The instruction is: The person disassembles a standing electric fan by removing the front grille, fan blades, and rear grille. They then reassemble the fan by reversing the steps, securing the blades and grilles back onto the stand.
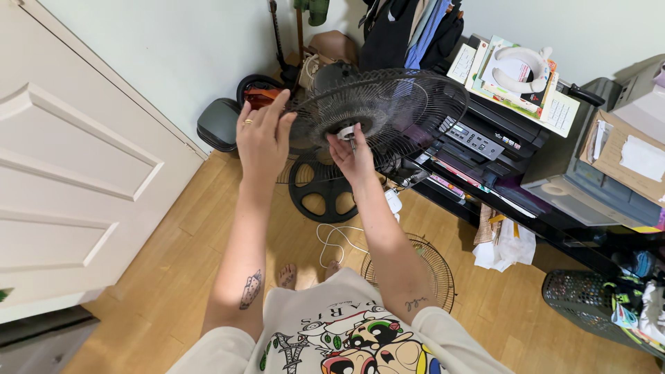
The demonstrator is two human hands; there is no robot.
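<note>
the fingers [350, 138] of the right hand [355, 156] are pinched around the small white hub [345, 131] at the centre of the black fan grille [409, 104], thumb and forefinger closing on it from the six o'clock side. the fingers [267, 111] of the left hand [262, 138] are loosely spread and curled, resting at the grille's nine o'clock edge; whether they actually grip the wire rim cannot be told. the grille sits tilted on its stand, directly ahead of both hands, with the hub between them and nearer the right one. the round black base [322, 190] of the fan stands on the wooden floor [173, 256] at six o'clock from the grille, a white cord [332, 239] trailing from it. a second wire grille [429, 266] lies flat on the floor at five o'clock, partly behind the right forearm. a black printer [485, 142] stands at three o'clock, and a white door [76, 173] at nine o'clock.
</note>
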